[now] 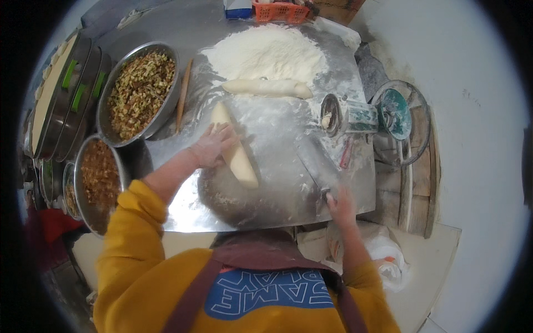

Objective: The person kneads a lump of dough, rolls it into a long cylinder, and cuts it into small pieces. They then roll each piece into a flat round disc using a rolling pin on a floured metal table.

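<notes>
My left hand (216,143) lies on a long roll of dough (239,162) that slants across the metal table (275,204); its fingers rest over the roll's upper part. At the right, my right hand (343,205) is closed around the handle of a wide-bladed cleaver (318,162), whose blade lies low over the tabletop. A second dough roll (266,88) lies crosswise beyond, along the near edge of a heap of white flour (268,52). A thin wooden rolling pin (184,95) is to the left of the rolls.
Two metal bowls of chopped filling (141,95) (100,175) stand at the left, beside stacked round trays (58,95). A hand-cranked machine (360,116) is clamped at the right edge, near a red-handled tool (345,154). An orange plastic basket (281,13) stands at the far edge.
</notes>
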`<state>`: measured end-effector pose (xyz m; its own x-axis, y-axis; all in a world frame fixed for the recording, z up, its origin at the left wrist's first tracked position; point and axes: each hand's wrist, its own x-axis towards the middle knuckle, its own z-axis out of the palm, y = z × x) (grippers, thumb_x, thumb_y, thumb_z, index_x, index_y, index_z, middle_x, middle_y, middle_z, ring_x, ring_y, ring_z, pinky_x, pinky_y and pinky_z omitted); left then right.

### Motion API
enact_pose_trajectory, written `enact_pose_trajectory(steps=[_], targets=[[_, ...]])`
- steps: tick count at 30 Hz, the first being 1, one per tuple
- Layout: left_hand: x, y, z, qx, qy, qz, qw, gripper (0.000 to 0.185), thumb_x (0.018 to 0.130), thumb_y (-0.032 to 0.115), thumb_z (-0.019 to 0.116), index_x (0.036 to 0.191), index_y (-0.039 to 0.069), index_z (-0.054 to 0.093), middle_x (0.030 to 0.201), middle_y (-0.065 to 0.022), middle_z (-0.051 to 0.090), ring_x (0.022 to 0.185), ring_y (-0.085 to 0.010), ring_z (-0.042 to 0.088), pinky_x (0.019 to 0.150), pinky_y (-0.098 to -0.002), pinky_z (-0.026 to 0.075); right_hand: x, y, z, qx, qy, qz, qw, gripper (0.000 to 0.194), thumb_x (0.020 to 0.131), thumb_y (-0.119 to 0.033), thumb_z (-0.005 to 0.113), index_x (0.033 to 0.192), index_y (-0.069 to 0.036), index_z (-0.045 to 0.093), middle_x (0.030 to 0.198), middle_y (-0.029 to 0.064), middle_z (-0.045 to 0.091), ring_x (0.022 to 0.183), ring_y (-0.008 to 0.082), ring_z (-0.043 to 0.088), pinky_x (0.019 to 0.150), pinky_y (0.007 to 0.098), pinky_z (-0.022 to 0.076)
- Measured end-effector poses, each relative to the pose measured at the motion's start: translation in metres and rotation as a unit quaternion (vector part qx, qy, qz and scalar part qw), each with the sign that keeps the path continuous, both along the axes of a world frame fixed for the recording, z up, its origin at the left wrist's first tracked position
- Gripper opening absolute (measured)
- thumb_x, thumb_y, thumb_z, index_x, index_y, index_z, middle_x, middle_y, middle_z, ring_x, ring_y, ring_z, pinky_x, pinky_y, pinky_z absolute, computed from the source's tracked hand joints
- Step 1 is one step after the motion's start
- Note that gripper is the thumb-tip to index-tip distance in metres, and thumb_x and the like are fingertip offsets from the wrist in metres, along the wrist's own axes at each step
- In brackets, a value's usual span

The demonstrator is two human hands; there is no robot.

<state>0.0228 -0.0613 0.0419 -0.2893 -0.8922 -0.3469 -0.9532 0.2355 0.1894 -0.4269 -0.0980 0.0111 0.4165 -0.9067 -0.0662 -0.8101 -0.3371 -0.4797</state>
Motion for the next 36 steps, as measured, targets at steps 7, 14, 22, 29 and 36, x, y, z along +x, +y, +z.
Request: enact_pose_trajectory(steps=[7, 14, 22, 29, 36], targets=[[-0.027, -0.041, -0.037, 0.113, -0.050, -0.234, 0.964, 0.091, 0.068, 0.034, 0.085, 0.146, 0.017, 0.042, 0.146, -0.0124, 0.046, 0.139, -0.0274, 0.041, 0.116, -0.0486, 0.026, -0.005, 0.019, -0.052, -0.044, 0.170, 0.014, 0.984, 0.063, 0.078, -0.019, 0.072, 0.137, -0.013, 0.050, 0.110, 0.0133, 0.056, 0.102, 0.0355, 0.057, 0.093, 0.0467, 0.0467], [-0.033, -0.051, -0.039, 0.061, 0.199, 0.171, 0.963, 0.065, 0.084, 0.049, 0.070, 0.133, 0.007, 0.059, 0.118, -0.0187, 0.068, 0.112, -0.0344, 0.063, 0.096, -0.0436, 0.048, -0.050, 0.040, -0.016, -0.006, -0.032, 0.003, 0.999, 0.058, 0.075, -0.009, 0.064, 0.133, -0.013, 0.056, 0.105, 0.0153, 0.059, 0.097, 0.0379, 0.059, 0.081, 0.0453, 0.0520], [-0.130, 0.035, -0.023, 0.118, 0.137, 0.186, 0.966, 0.085, 0.082, 0.048, 0.074, 0.148, 0.009, 0.039, 0.140, -0.0235, 0.049, 0.116, -0.0364, 0.058, 0.099, -0.0475, 0.045, -0.094, -0.023, -0.035, -0.068, 0.016, -0.116, 0.991, 0.052, 0.080, -0.009, 0.062, 0.131, -0.010, 0.057, 0.103, 0.0190, 0.059, 0.093, 0.0404, 0.059, 0.079, 0.0469, 0.0514], [-0.150, 0.093, -0.055, -0.115, 0.075, 0.095, 0.986, 0.084, 0.078, 0.032, 0.077, 0.148, 0.009, 0.036, 0.143, -0.0193, 0.043, 0.123, -0.0347, 0.050, 0.104, -0.0536, 0.034, -0.076, -0.062, -0.045, -0.139, 0.138, -0.026, 0.980, 0.045, 0.082, -0.009, 0.061, 0.126, -0.004, 0.056, 0.119, 0.0215, 0.055, 0.116, 0.0401, 0.050, 0.097, 0.0486, 0.0435], [-0.113, 0.019, -0.050, 0.034, 0.276, 0.257, 0.925, 0.060, 0.085, 0.030, 0.068, 0.137, 0.006, 0.049, 0.116, -0.0190, 0.064, 0.104, -0.0324, 0.064, 0.093, -0.0459, 0.050, 0.017, -0.031, -0.049, 0.055, -0.164, 0.252, 0.952, 0.029, 0.085, -0.008, 0.063, 0.113, -0.004, 0.065, 0.114, 0.0174, 0.063, 0.107, 0.0372, 0.059, 0.096, 0.0450, 0.0473]])
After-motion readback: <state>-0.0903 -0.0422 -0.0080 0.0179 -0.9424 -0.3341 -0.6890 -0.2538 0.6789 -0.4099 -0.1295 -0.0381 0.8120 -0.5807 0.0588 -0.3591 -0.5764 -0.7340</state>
